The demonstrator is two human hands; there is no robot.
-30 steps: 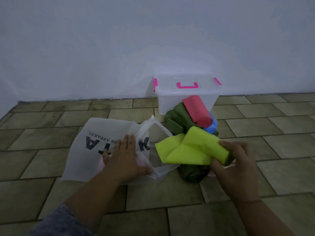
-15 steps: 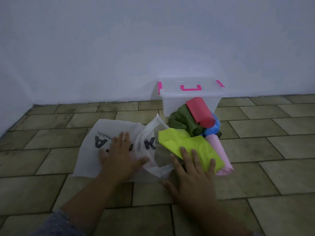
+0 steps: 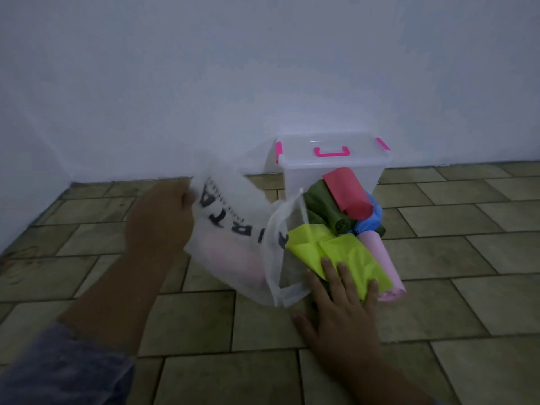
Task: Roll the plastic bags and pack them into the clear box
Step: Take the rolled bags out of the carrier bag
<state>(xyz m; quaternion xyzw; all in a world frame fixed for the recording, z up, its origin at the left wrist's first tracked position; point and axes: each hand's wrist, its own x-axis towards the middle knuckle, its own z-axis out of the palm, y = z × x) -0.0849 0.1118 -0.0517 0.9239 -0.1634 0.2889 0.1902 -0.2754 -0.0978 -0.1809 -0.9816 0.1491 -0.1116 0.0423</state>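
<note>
Left hand [image 3: 163, 217]: gripping edge of white bag [image 3: 233, 244], now raised off floor [image 3: 87, 273], centre frame.
Right hand [image 3: 342, 317]: spread flat, pinning yellow-green bag [image 3: 344, 252], lower right.
Clear box [image 3: 295, 179]: closed, upper right.
Implication: white bag likely next for rolling.

1. A smooth, pale blue-white painted wall [image 3: 263, 68] fills the upper half of the view.
2. Below it lies a floor of rectangular olive-brown stone tiles [image 3: 467, 244], laid in staggered rows with dark grout lines between them.
3. Wall and floor meet along a straight seam, and at the far left a pale side wall [image 3: 23, 171] angles forward to form a corner.
4. The light is dim, cool and even, casting only soft shadows.
</note>
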